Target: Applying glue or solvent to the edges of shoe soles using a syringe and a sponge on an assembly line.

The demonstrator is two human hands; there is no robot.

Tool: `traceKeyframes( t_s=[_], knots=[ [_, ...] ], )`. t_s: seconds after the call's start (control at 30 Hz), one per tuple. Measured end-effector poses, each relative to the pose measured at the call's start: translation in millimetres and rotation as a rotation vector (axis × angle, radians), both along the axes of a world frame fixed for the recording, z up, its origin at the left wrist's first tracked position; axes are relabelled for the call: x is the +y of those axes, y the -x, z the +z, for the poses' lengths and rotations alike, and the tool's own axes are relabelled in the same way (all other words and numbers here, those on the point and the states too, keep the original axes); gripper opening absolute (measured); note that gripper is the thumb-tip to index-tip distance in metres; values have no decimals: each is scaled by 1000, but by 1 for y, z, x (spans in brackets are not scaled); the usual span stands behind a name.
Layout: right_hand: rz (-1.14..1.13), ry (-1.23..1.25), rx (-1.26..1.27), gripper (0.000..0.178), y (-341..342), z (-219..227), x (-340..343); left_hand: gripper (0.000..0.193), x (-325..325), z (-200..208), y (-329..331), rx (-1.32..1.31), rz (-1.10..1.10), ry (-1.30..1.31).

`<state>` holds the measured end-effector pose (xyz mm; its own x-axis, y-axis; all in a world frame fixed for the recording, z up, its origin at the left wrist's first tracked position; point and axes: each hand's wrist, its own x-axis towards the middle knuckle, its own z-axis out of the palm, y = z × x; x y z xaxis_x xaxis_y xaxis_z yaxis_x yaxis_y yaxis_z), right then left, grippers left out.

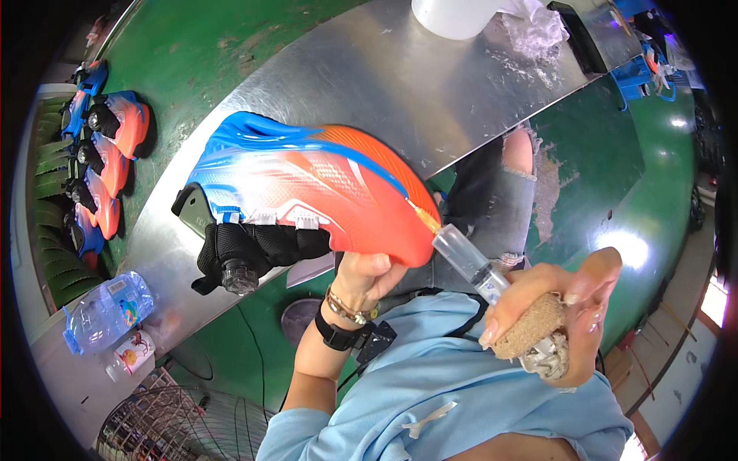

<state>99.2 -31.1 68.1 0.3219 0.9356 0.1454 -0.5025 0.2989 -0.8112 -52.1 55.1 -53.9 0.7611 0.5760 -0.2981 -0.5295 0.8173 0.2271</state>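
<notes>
A sports shoe in coral, white and blue lies on its side in front of me, its black inner collar and round dial turned toward me. My left hand grips it at the toe. Between the curled fingers of my right hand is a clear syringe with an amber nozzle. The nozzle's thin tip meets the edge of the sole along the blue line. A tan wad of rough cloth or sponge, with whitish crumpled material below it, is also held in my right hand.
The metal table carries a white container, crumpled white wrap and a black flat object. A plastic bottle lies at the left near a small labelled bottle. Several similar shoes stand on a green rack.
</notes>
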Motion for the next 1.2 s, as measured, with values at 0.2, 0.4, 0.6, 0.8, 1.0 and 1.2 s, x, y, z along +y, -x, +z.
traceKeyframes(
  t_s=[0.2, 0.4, 0.6, 0.8, 1.0, 1.2],
  knots=[
    [-174, 85, -107, 25, -9, -2, 3, 84, 20, 6, -31, -22, 18, -78],
    [-222, 77, -112, 28, -6, -4, 3, 80, 28, 9, -42, -36, 3, -114],
    [-193, 10, -156, 35, -7, -9, 2, 80, 34, 13, -53, -22, 48, -113],
    [-217, -56, -185, 35, -3, -15, 13, 78, 43, 12, -69, -33, 172, -150],
    [-97, -24, -299, 26, -6, -14, 22, 40, 48, 52, -70, -46, 313, -43],
    [-359, -308, -453, 30, 4, -40, 37, 27, 52, 86, -68, 189, 174, 173]
  ],
)
